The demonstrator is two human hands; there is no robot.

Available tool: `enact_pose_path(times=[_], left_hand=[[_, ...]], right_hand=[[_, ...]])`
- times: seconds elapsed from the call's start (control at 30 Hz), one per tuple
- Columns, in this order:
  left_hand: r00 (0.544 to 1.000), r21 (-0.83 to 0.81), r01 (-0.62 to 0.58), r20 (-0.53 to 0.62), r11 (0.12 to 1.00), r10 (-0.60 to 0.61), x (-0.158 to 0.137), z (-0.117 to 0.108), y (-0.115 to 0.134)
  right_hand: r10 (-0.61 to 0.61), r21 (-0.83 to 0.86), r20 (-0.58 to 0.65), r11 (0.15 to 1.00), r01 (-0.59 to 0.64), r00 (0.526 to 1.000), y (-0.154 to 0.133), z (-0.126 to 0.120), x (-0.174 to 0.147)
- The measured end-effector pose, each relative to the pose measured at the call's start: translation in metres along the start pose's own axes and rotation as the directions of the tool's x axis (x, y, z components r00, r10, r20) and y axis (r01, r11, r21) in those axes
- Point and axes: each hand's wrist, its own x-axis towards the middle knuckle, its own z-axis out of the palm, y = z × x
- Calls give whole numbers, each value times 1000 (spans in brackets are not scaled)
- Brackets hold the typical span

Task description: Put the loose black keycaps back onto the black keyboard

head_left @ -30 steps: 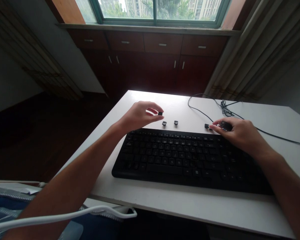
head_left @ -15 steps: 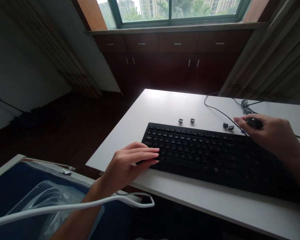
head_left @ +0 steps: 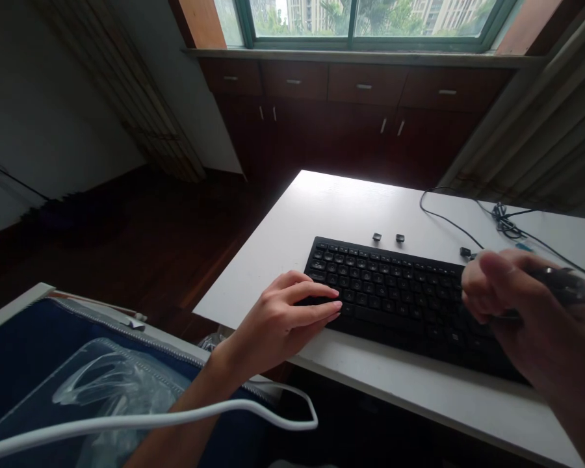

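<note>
A black keyboard (head_left: 385, 318) lies at an angle on the white table. My left hand (head_left: 287, 312) rests on its left front corner, fingers stretched out over the keys. Over the keyboard's right end, my right hand (head_left: 511, 292) is closed in a fist and partly blurred. It grips a dark, glossy, rounded object (head_left: 563, 284) whose kind I cannot make out. Behind the keyboard lie two loose keycaps (head_left: 377, 237), apart from each other. Another small black keycap (head_left: 465, 252) is just left of my right hand, which hides the keyboard's right end.
A thin black cable (head_left: 448, 218) runs across the table to a tangled bundle (head_left: 504, 221) at the back right. At lower left, a white curved bar (head_left: 224, 408) crosses in front of my forearm, near a dark blue surface with clear plastic (head_left: 112, 383). Wooden cabinets (head_left: 322, 130) stand under the window.
My right hand has come nearer the camera and turned into a fist, still with the dark object. The view has shifted, so the table appears farther right. My left hand stays on the keyboard.
</note>
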Motion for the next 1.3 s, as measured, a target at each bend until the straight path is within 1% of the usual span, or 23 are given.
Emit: enact_pose_path(times=[0.07,0.17,0.27,0.4,0.47,0.57,0.73,0.9,0.97,1.07,1.3], left_hand=[[1000,-44,8,-8,999,-9,-1,0,0],[998,-105,21,-50,994,-27,0,2,0],[996,-131,49,-68,990,-58,0,5,-2],[996,-175,69,-44,982,-78,-2,4,-5],[997,-191,67,-35,979,-75,-2,2,-5],[999,-187,40,-8,981,-43,-1,-1,-7],[999,-151,0,53,989,8,3,-2,-10],[1000,-166,-14,22,986,18,5,-3,-14],[999,-181,-22,38,983,29,6,-5,-16],[994,-166,-68,71,984,80,6,-7,-18],[991,-142,-102,68,985,112,4,-6,-18]], right_hand=[[26,80,74,996,-32,997,-3,14,-3],[37,101,125,994,-50,991,-7,30,-5],[46,153,120,986,-64,992,-8,42,-6],[106,284,121,949,-136,987,-6,57,-7],[139,313,128,934,-173,982,-6,64,-8],[159,319,140,927,-196,977,-7,72,-8],[148,305,151,933,-189,977,-7,78,-8],[174,331,130,920,-208,976,-5,78,-8],[192,356,129,907,-226,973,-4,80,-9],[212,376,138,892,-249,967,-3,83,-9],[202,427,144,870,-245,969,-4,92,-9]])
